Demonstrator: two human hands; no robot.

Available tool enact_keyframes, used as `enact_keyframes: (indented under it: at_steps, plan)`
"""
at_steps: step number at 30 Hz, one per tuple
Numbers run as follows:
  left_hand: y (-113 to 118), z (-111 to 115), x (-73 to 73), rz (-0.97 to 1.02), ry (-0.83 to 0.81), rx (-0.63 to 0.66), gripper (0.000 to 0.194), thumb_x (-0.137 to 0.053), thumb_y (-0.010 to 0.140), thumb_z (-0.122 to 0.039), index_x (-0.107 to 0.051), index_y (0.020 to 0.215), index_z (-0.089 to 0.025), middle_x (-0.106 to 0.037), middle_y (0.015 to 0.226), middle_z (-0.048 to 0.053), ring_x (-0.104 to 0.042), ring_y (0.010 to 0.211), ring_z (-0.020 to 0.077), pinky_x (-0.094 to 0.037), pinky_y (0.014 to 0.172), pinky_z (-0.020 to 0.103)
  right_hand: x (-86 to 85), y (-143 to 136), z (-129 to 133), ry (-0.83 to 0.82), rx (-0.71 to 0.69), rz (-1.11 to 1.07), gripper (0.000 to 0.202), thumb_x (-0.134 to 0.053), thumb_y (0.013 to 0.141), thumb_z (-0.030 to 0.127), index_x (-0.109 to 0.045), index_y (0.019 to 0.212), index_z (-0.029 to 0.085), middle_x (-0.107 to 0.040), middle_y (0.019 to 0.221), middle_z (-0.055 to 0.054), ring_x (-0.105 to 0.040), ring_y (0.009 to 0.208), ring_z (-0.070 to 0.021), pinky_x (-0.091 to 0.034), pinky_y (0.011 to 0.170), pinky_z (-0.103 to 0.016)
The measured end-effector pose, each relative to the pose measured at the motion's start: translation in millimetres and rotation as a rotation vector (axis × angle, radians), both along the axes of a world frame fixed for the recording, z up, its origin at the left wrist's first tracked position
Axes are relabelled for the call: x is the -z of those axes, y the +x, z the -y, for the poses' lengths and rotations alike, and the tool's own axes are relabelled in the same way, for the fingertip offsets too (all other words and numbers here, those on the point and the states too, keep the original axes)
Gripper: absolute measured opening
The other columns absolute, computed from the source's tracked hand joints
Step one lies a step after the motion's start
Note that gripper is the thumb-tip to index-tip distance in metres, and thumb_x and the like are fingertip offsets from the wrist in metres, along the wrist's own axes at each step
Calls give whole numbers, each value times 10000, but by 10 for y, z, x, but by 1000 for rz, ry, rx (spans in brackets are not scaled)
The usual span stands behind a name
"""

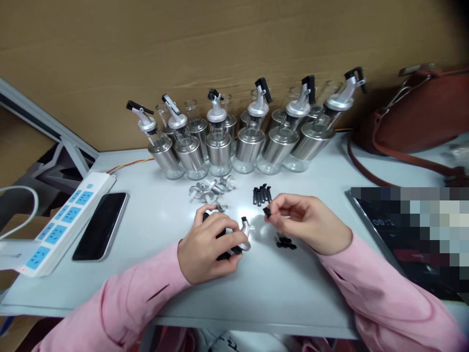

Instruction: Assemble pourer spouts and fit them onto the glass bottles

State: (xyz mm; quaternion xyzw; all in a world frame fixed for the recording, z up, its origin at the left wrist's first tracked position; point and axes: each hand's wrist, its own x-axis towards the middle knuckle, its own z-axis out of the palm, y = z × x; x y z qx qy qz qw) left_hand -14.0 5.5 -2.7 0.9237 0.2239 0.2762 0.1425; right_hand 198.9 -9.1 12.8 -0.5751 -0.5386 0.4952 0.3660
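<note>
The silver spout (245, 233) sits at the fingertips of the left hand (212, 239), between the two hands and left of the right one. The left hand is curled, its thumb and fingers closed about the spout's lower end. The spout's neck points up and away from the person — black tip at the far end, round base nearer — so its long axis runs roughly front to back. Some black pieces (221, 244) lie under the left palm, though the fingers hide most of them. The right hand (309, 222) pinches a small black part (267, 211) between thumb and forefinger — just beside the spout, not touching it.
</note>
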Motion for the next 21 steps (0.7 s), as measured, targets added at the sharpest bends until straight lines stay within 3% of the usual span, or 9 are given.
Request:
enact_keyframes:
  at_steps: [4, 13, 17, 21]
  plan:
    - [-23, -9, 9, -13, 29, 77, 118, -507, 841, -213, -560, 947, -222, -615, 907, 19, -559, 855, 167, -258, 946, 406, 33, -85, 50, -98, -37, -292, 272, -697, 605, 329, -482, 642, 168, -411, 439, 84, -336, 334, -27, -276, 335, -174]
    - [-42, -15, 37, -43, 16, 86, 137, -464, 900, -272, -535, 999, -211, -609, 943, 42, -523, 888, 188, -256, 926, 428, 65, -91, 27, -127, 14, -325, 345, -754, 559, 397, -516, 647, 164, -515, 476, 47, -467, 383, -60, -407, 375, -191]
    - [-40, -23, 45, -37, 12, 66, 142, -451, 905, -271, -527, 1009, -211, -609, 954, 46, -521, 899, 186, -247, 932, 424, 77, -115, 32, -87, 69, -389, 327, -755, 578, 353, -576, 772, 158, -582, 533, 21, -550, 460, -87, -476, 451, -204]
    - [-32, -28, 52, -31, 36, 58, 187, -439, 912, -289, -517, 1060, -206, -613, 949, 46, -523, 900, 188, -236, 937, 426, 63, -124, 30, -103, 101, -428, 288, -793, 522, 279, -606, 705, 159, -605, 551, 13, -587, 508, -96, -501, 500, -202]
